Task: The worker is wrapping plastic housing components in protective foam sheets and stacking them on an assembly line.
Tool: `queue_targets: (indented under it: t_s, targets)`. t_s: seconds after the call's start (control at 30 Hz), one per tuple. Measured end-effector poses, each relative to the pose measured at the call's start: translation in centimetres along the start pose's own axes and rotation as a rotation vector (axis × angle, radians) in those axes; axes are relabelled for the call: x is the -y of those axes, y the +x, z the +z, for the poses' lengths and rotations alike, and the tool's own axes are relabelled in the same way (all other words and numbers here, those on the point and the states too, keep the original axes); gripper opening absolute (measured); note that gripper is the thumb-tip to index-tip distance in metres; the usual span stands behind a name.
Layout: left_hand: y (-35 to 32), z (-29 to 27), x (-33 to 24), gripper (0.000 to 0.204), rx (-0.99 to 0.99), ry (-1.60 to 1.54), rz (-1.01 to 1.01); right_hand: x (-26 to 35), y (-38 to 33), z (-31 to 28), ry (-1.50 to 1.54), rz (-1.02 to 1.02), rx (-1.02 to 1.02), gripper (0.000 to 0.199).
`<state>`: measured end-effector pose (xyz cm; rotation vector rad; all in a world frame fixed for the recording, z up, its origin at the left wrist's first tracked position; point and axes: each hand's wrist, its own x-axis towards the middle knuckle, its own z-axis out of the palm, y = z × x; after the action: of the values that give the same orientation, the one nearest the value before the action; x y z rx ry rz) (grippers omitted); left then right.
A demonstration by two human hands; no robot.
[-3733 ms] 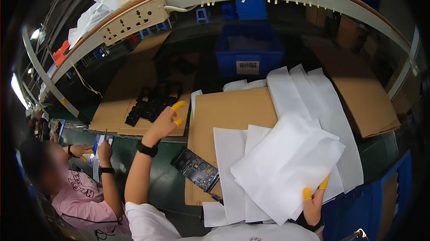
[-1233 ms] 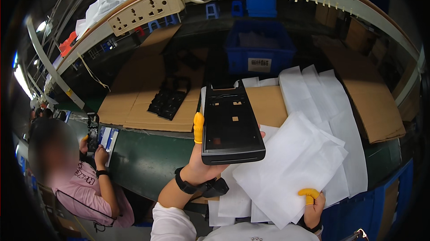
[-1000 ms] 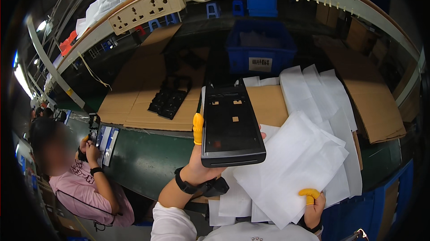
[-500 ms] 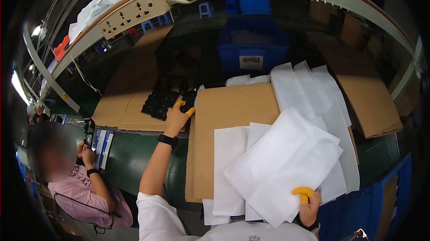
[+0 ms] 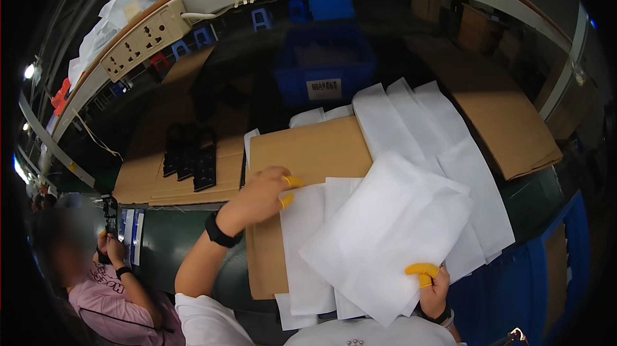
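2 hands are at work around the brown cardboard panel (image 5: 308, 150) on the green table (image 5: 170, 233). The left hand (image 5: 257, 198) is at the panel's left edge, its yellow-capped thumb and finger apart; whether it touches the panel cannot be told. The right hand (image 5: 435, 288), off the panel's lower right, has its yellow-capped thumb and finger clamped on the corner of the top white sheet (image 5: 392, 230). That sheet covers the panel's lower right part and overlaps other white sheets (image 5: 304, 249); whether 1 layer or more is pinched cannot be told. Left of the panel, black parts (image 5: 204, 169) lie on flattened cardboard (image 5: 144, 175). Behind the panel is a blue bin (image 5: 289, 85). Far left of it, a co-worker (image 5: 122, 298) in pink holds a dark object (image 5: 110, 212).
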<state>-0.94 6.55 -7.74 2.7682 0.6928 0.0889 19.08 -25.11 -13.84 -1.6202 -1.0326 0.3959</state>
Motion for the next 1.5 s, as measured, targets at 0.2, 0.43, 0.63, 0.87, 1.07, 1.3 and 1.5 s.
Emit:
queue_targets:
  t_s: [0.2,0.43,0.63,0.87,1.07,1.3,1.5]
  targets:
    - [-3.2,2.0,-4.0,0.038,0.237,0.099,0.224,-1.0,-1.0,-0.2,0.139,0.097,-0.254,0.018]
    - [-6.6,3.9,-7.7,0.038,0.475,0.252,0.426,-1.1,-0.5,0.4,0.153,0.085,-0.229,0.017]
    - [-6.8,3.0,-6.2,0.037,0.371,0.103,0.314,-0.6,-0.1,0.6,0.125,0.083,-0.218,0.018]
    - [-7.1,2.7,-5.3,0.052,0.171,0.37,0.182,-0.8,-0.2,0.8,0.116,0.073,-0.212,0.018]
    - [-5.7,-0.8,-3.3,0.053,0.349,-0.037,0.036,-0.6,0.0,0.8,0.092,0.063,-0.216,0.018]
    - [-0.2,1.6,-4.3,0.072,0.365,0.337,0.278,-0.4,-0.3,1.1,0.11,0.05,-0.189,0.019]
    - [0.4,0.6,-3.2,0.077,0.451,0.062,0.002,-1.1,-0.6,0.6,0.064,0.018,-0.144,0.017]
